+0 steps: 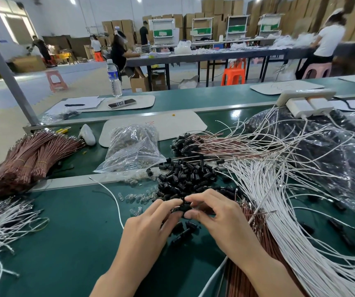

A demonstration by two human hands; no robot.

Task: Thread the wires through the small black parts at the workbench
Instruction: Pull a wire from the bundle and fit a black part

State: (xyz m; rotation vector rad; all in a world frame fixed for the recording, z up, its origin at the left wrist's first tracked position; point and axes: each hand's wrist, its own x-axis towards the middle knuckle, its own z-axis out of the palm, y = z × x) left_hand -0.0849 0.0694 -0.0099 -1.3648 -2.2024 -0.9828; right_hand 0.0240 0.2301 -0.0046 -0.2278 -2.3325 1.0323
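As L hand [148,228], R hand [217,219] pinch blk part [183,208], wires [279,211] beside.

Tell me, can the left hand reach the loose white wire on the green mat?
Probably yes: the white wire lies uncovered on the green mat just beside the left hand. However, that hand now pinches a black part, so it must release it first.

small black parts [185,176] lie heaped just beside fanned white wires [268,189].
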